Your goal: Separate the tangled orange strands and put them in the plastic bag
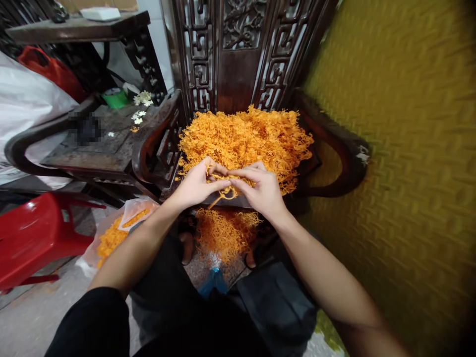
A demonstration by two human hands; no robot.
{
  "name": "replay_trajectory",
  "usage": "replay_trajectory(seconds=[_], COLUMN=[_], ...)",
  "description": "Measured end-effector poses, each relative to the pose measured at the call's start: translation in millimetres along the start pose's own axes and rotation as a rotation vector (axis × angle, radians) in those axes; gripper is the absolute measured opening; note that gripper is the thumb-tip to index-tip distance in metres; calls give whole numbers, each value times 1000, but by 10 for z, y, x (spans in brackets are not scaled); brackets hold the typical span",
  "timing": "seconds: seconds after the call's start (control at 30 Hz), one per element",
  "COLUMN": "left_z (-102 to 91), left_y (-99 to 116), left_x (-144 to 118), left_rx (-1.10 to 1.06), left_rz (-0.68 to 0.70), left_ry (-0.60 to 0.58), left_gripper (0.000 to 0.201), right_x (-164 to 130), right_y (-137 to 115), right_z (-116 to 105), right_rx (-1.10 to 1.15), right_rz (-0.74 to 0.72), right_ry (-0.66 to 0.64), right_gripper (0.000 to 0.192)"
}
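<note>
At nine o'clock sits one red stool [37,238], low on the floor. Just right of it, at about eight o'clock, lies one clear bag [111,238] with orange strands inside. Above these, at ten o'clock, a dark chair [92,148] carries one green cup [116,98] and a few small white flowers [143,98].

In the middle stands a second carved chair [238,64], and on its seat rests one big heap [247,139] of fine orange strands, spreading from armrest to armrest. A smaller pile [225,233] of the same strands lies below the seat edge, at six o'clock from the hands, between the person's feet.

There are two hands, both at the near edge of the heap. The left hand [197,186] has its grip closed, thumb and fingers pinched on a small tuft [226,191] of strands. The right hand [262,191] meets it from three o'clock, its grip likewise pinched shut on the same tuft, fingertips of both hands almost touching. The tuft sits right between the two grips, a few strands dangling toward six o'clock, and the heap lies touching the fingers at twelve o'clock.

At three o'clock a yellow woven surface [401,148] fills the right side, blurred.
</note>
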State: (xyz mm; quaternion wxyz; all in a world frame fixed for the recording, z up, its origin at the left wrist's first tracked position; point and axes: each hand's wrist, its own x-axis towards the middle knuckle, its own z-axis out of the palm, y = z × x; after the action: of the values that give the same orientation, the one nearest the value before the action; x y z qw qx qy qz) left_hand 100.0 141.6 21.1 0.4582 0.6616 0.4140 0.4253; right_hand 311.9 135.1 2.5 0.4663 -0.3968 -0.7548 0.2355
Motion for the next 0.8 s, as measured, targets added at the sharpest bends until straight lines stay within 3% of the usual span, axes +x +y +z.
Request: replay_trajectory(seconds=[0.23, 0.3, 0.43, 0.47, 0.53, 0.67, 0.8], left_z=[100, 53, -134, -167, -193, -137, -91], left_y=[142, 186, 176, 160, 129, 96, 72], left_x=[-14, -20, -43, -43, -35, -32, -71], left_rx=[62, 38, -62, -91, -132, -151, -66], left_rz=[21, 13, 21, 25, 38, 64, 85], left_ry=[137, 172, 279, 280, 239, 155, 139], left_gripper=[45, 48, 59, 61, 62, 57, 50], right_x=[-14, 39, 158, 166, 149, 64, 47], right_y=[-55, 50, 346, 378, 349, 73, -101], right_z=[71, -14, -340, -403, -464, -433, -426], right_rx=[235, 267, 362, 429, 564, 670, 699], right_rz=[169, 216, 282, 293, 307, 348, 346], right_ry=[127, 252, 653, 695, 661, 439, 367], right_gripper=[7, 12, 31, 34, 38, 38, 25])
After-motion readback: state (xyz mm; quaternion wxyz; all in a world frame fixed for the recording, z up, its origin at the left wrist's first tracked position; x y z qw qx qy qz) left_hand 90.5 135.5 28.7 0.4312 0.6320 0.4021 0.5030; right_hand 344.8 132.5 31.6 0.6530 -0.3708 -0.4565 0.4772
